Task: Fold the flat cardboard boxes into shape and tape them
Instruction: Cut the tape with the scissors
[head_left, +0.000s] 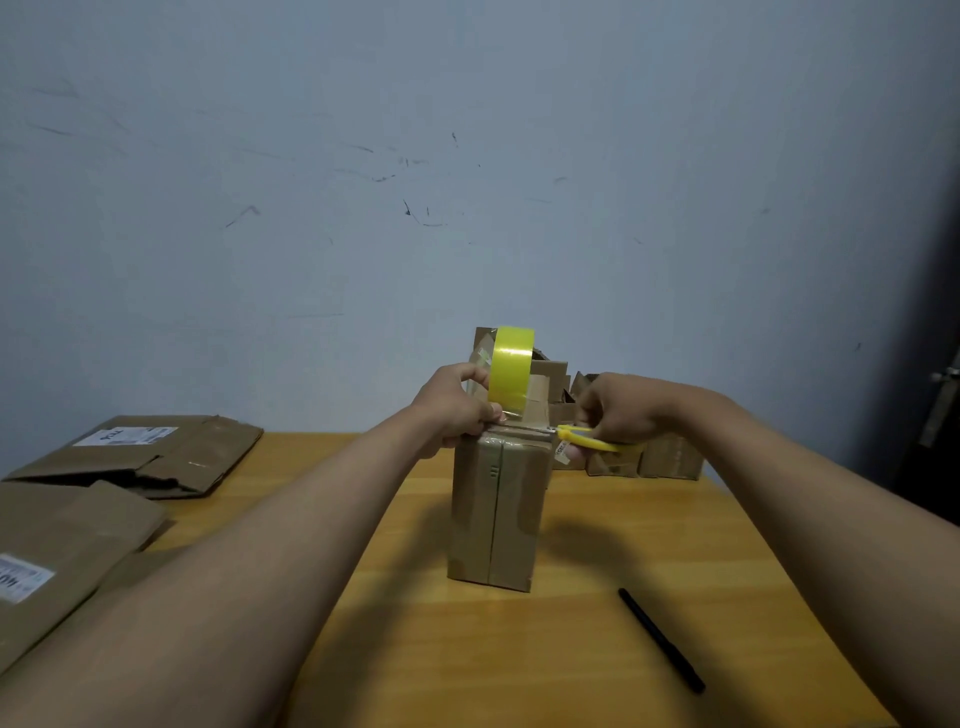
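A folded box (496, 514) stands on the table (597, 649). Above it, the left hand (452, 410) grips a yellow tape roll (511, 366); the right hand (618, 410) clasps yellow scissors (592, 439), blades barely discernible at the tape.

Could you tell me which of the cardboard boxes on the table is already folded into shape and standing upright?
The box in the middle, under both hands, stands upright, folded; the cardboard at the table's left lies flat.
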